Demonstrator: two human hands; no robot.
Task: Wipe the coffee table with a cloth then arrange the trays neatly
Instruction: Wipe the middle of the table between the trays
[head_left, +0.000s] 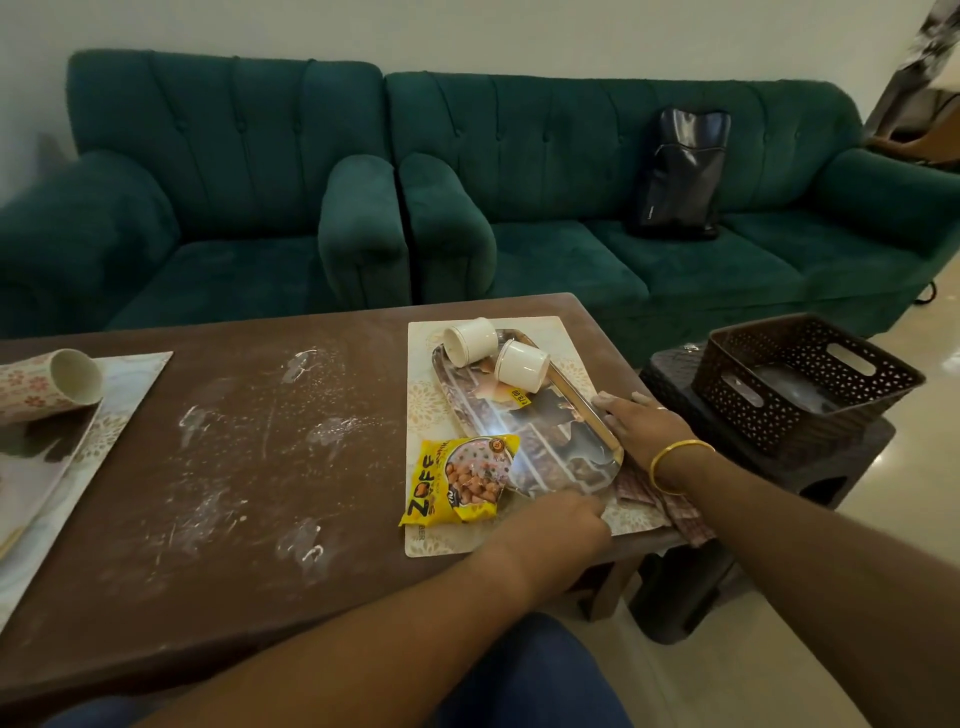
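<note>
A brown coffee table (249, 467) is smeared with white powder marks. On its right side a patterned oblong tray (550, 431) rests on a cream placemat (426, 395). Two white cups (470, 339) lie tipped on the tray's far end, and a yellow snack packet (460, 480) overlaps its near end. My right hand (641, 423) grips the tray's right rim. My left hand (563, 517) holds the tray's near edge. A checked cloth (670, 506) lies under my right wrist at the table's corner. A second tray (31, 467) with a tipped floral cup (49, 384) sits at the far left.
A green armchair (218, 197) and sofa (675, 208) stand behind the table, with a black bag (680, 174) on the sofa. To the right, a brown perforated basket (805, 382) sits on a dark stool (831, 467).
</note>
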